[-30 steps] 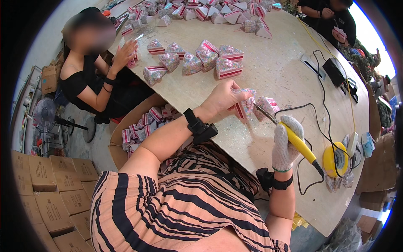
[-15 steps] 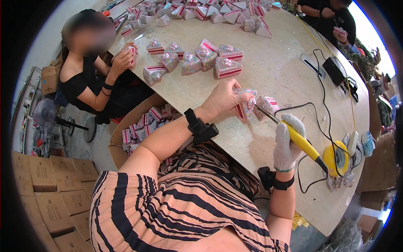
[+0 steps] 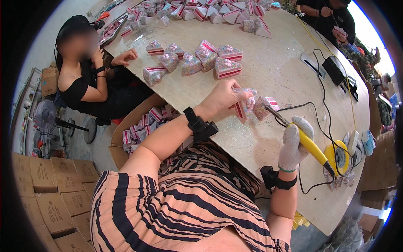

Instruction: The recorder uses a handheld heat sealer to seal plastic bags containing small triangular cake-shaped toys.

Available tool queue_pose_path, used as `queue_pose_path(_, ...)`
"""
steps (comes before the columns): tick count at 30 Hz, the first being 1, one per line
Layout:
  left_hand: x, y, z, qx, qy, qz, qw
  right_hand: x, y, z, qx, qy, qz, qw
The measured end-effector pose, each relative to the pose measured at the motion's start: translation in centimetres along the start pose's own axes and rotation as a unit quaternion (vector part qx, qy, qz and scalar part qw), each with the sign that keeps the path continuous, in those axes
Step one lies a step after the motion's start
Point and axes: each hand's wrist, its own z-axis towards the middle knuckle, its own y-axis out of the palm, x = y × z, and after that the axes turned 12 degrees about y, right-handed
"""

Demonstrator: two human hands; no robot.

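Note:
Pinched in the fingers of my left hand (image 3: pixel 224 97) is a toy cake slice (image 3: pixel 241 110), with pink and white layers and a glittery speckled coat. Just right of it another speckled cake slice (image 3: pixel 263 107) rests on the table. My right hand (image 3: pixel 296 140), in a white knit glove, is wrapped round the yellow handle of a soldering iron (image 3: pixel 310 147). The iron's metal shaft points up and left, its tip close to the second slice; whether they touch I cannot tell. Several finished-looking slices (image 3: pixel 205 56) stand on the table beyond my left hand.
A large pile of slices (image 3: pixel 218 12) covers the table's far end. A cardboard box (image 3: pixel 119 138) of slices stands by the left edge. Black cords, a black power box (image 3: pixel 333 71) and a yellow round holder (image 3: pixel 337 158) lie at right. Co-workers sit left (image 3: pixel 84 80) and far right (image 3: pixel 327 21).
My right hand and the soldering iron have drawn right, away from the held slice. My left hand has barely moved. The co-worker at left has let go of a slice and raised one hand.

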Motion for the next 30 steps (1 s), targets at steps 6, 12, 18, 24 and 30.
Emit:
queue_pose_path(6, -1.5, -0.8, 0.2, 0.004, -0.021, 0.013, 1.000, 0.7, -0.5, 0.5, 0.039, -0.015, 0.011, 0.999)
queue_pose_path(12, -1.5, -5.1, 1.0, 0.026, 0.033, 0.338, 0.940, -0.7, -1.2, 1.2, 0.078, -0.048, 0.089, 0.992)
queue_pose_path(18, 3.2, -0.1, -0.3, -0.047, 0.326, 0.469, 0.819, -1.8, -1.0, 1.7, 0.151, -0.066, 0.068, 0.984)
queue_pose_path(24, 1.7, 6.5, 0.0, -0.145, 0.300, 0.425, 0.842, -1.8, -2.3, 2.2, 0.178, -0.076, 0.085, 0.977)
queue_pose_path(30, 2.3, 5.0, 0.3, -0.089, 0.112, 0.167, 0.975, -2.1, -2.2, 2.0, 0.205, -0.090, 0.093, 0.970)
